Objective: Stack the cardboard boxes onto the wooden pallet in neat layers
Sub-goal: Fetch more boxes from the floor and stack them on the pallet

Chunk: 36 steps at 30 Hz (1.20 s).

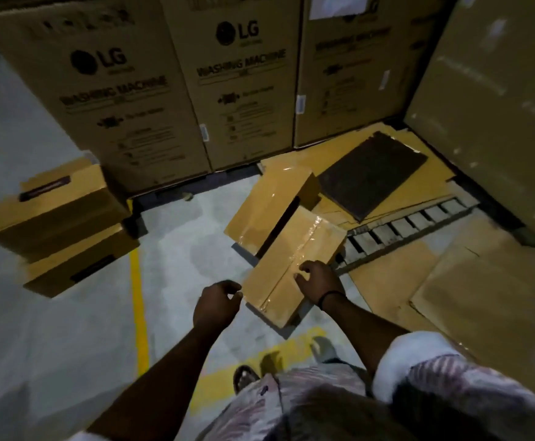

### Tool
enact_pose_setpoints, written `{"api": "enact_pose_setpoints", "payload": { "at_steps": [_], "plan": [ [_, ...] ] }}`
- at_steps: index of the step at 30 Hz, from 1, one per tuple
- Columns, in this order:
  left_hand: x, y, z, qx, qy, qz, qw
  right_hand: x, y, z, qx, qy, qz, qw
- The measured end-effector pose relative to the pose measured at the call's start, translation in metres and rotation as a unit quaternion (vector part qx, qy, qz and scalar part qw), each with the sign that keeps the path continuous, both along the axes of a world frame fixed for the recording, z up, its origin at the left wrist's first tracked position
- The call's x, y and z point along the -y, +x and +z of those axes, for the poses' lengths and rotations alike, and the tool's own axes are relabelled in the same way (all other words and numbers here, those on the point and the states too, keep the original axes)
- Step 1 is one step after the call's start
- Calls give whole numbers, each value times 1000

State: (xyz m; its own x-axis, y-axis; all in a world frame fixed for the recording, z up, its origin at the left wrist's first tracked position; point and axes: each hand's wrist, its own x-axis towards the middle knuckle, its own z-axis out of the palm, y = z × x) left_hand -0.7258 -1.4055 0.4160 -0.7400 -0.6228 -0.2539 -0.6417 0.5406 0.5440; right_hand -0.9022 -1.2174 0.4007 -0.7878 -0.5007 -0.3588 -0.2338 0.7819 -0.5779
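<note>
A: Hands?
B: Left hand (217, 302) has its fingers loosely curled and grips nothing. It's just beside the near-left corner of the taped cardboard box (288, 249); contact unclear. Right hand (318, 281) rests on the box top, fingers arched, tips on the tape seam.
A: Box position?
B: Skewed, at the near-left edge of the wooden pallet (399, 226). Second box (269, 202) is just behind it. Flattened cardboard sheets (387, 281) cover most slats, with a dark board (371, 173) on top farther back.
A: Beyond?
B: Two stacked boxes (59, 211) on the floor left, LG washing machine cartons (244, 90) along the back.
</note>
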Motion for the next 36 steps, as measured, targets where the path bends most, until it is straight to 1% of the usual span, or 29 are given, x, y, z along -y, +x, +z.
{"api": "enact_pose_setpoints", "payload": {
  "at_steps": [4, 7, 9, 13, 15, 17, 20, 22, 24, 27, 31, 33, 36],
  "plan": [
    [38, -38, -5, 4, 2, -56, 998, 18, -6, -8, 13, 16, -45, 999],
    [54, -66, -7, -1, 29, -63, 998, 21, -19, -11, 24, 16, -93, 995],
    [65, -84, -14, -1, 44, -72, 996, 23, -34, -21, 22, 34, -128, 991],
    [82, -120, -40, 38, 61, -89, 993, 29, -58, -53, 25, 107, -158, 981],
    [89, -145, -57, 55, 59, -111, 991, 37, -71, -73, 19, 110, -186, 976],
    [96, -175, -82, 80, 56, -138, 986, 46, -88, -110, 11, 111, -207, 972],
    [109, -226, -136, 94, 49, -162, 981, 59, -113, -184, 10, 140, -225, 964],
    [118, -260, -184, 107, 47, -182, 976, 69, -130, -239, 23, 139, -253, 957],
    [126, -293, -240, 116, 29, -206, 971, 77, -147, -290, 30, 147, -255, 955],
    [130, -331, -326, 146, 3, -252, 957, 84, -163, -358, 27, 167, -240, 956],
    [135, -374, -421, 177, -22, -321, 930, 101, -174, -429, 35, 166, -266, 949],
    [138, -386, -454, 184, 4, -316, 931, 106, -179, -450, 36, 170, -274, 946],
    [134, -386, -476, 122, 93, -265, 952, 107, -187, -462, 47, 136, -277, 950]
  ]
}}
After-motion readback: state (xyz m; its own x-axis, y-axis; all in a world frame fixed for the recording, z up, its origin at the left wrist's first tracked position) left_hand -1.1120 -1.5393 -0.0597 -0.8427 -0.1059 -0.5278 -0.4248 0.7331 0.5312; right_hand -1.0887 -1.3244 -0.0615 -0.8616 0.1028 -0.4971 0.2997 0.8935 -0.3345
